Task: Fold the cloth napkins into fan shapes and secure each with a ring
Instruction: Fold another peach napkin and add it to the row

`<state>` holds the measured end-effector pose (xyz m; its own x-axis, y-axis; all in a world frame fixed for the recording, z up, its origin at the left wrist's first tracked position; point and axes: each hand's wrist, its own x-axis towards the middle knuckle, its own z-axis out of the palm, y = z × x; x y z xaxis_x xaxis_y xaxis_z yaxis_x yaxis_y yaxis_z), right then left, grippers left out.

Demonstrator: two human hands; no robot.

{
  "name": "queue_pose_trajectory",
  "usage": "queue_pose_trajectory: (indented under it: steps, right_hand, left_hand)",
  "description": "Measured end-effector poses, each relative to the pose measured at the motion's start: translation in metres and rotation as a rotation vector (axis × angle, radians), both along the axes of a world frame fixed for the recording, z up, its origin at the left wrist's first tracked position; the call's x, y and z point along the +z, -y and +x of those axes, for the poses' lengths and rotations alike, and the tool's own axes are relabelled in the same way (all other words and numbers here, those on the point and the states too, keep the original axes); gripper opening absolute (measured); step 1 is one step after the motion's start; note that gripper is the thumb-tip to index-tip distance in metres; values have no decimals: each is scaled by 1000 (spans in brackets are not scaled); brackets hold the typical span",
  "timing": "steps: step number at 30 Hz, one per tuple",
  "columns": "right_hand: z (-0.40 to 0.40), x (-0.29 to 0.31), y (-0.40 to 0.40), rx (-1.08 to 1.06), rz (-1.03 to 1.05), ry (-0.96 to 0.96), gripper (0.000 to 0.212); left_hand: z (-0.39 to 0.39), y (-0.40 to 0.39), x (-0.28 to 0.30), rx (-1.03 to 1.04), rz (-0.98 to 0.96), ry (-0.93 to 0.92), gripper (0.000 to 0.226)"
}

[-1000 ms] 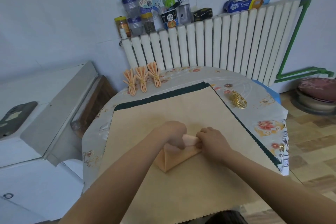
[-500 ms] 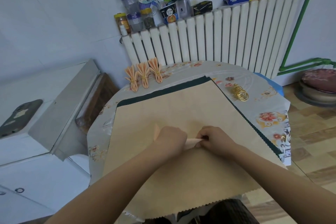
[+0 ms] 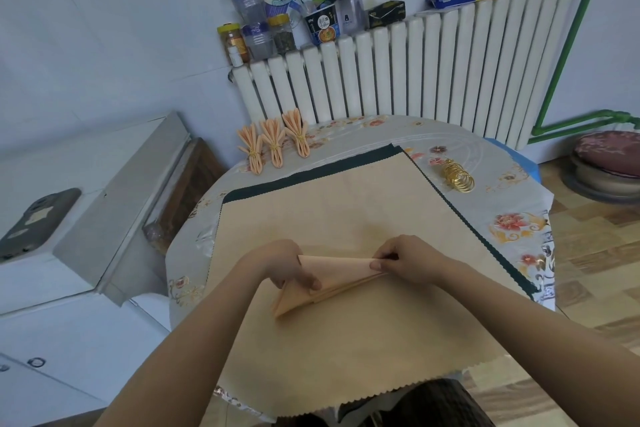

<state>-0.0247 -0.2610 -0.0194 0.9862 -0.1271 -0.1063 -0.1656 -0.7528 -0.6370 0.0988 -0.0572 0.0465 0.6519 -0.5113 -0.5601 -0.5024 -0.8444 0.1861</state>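
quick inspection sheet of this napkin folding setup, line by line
surface: round table under a floral cover, with a beige cloth over a dark green cloth
job's things: peach napkin half folded; three finished fans at the far left edge; gold rings far right
clutter: nothing seen on the table
grippers: left hand and right hand each pinch the napkin
cables: nothing seen
surroundings: white radiator topped with jars, green pipe, stool
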Motion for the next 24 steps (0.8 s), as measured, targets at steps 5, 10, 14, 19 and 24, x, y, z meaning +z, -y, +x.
queue_pose_trajectory:
  steps: [5,10,14,19,24]
  right_hand:
    - [4,-10,-6,-57,76,49,5]
    - [9,-13,-13,-81,227,95,19]
    - [10,-19,-13,-79,186,170,17]
    - [4,-24,-16,9,-262,381,11]
    - [4,-29,-16,155,-518,536,28]
  left_hand:
    - [-1,-8,-20,121,-90,11,41]
    - [-5,-8,-30,145,-144,116,46]
    - [-12,-7,-34,-160,-239,379,66]
    - [-24,-3,-43,-454,-225,418,38]
    - [-28,0,-45,-500,-234,493,40]
